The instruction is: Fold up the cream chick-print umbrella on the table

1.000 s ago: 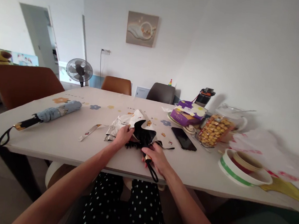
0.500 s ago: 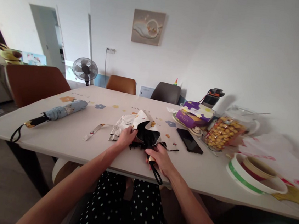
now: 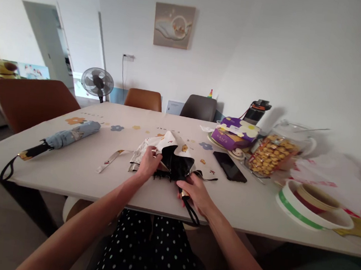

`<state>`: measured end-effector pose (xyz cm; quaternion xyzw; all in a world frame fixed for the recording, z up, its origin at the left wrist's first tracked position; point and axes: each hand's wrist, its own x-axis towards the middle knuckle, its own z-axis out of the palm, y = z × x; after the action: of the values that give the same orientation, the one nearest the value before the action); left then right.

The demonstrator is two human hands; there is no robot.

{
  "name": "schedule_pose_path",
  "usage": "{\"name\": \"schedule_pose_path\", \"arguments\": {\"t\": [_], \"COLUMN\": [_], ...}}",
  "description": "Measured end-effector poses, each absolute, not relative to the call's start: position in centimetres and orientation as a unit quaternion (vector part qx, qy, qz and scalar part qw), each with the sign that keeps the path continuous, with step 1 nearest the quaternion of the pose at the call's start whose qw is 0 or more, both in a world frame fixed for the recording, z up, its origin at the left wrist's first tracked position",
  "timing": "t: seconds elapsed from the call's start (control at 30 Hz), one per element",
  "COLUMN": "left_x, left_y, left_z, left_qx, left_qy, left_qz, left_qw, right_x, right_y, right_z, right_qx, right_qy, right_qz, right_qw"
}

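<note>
White umbrella [image 3: 178, 158], bunched up, lies by the surface's [image 3: 91, 181] front edge, probably for easy reach. The right hand [image 3: 195, 192] is closed round its handle [image 3: 185, 193], likely to steady it, while the left hand [image 3: 149, 162] touches the canopy [image 3: 168, 139], though from here I can't tell whether it pinches the cloth

White folding umbrella [image 3: 174, 163] with small printed motifs and black lining, collapsed but unwrapped, canopy [image 3: 168, 139] bunched in loose folds on the table [image 3: 114, 184], gold-banded handle [image 3: 185, 193] pointing toward the near edge, black wrist loop [image 3: 187, 205] reaching it, white strap [image 3: 110, 161] trailing left.
</note>
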<state>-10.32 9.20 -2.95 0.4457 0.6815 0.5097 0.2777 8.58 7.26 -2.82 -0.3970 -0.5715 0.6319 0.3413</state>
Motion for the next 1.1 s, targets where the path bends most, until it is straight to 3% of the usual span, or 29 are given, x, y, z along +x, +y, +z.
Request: {"name": "schedule_pose_path", "arguments": {"t": [0.23,0.53,0.73,0.9,1.0,1.1], "left_x": [-13.9,-13.7,-13.9,-13.9,-14.0,-14.3], "left_y": [9.8,10.1,10.1,9.7,9.8,10.2], "left_z": [-0.6,-1.1,0.6,-0.8,-1.7,-1.2], "left_qx": [0.473,0.544,0.515,0.502,0.486,0.487], "left_qy": [0.731,0.682,0.637,0.613,0.601,0.603], "left_qz": [0.453,0.411,0.441,0.453,0.499,0.554], "left_qw": [0.189,0.264,0.366,0.408,0.392,0.306], "right_x": [9.1,9.4,9.4,8.8,8.7,8.8], "right_y": [7.1,7.4,7.4,7.4,7.4,7.3], "right_z": [-2.7,-3.1,-2.8,-2.6,-2.8,-2.9], "right_qx": [-0.406,-0.434,-0.443,-0.434,-0.43,-0.415], "right_qy": [-0.561,-0.543,-0.538,-0.541,-0.544,-0.55], "right_qz": [0.634,0.632,0.638,0.641,0.638,0.644], "right_qw": [0.343,0.343,0.328,0.329,0.336,0.333]}}
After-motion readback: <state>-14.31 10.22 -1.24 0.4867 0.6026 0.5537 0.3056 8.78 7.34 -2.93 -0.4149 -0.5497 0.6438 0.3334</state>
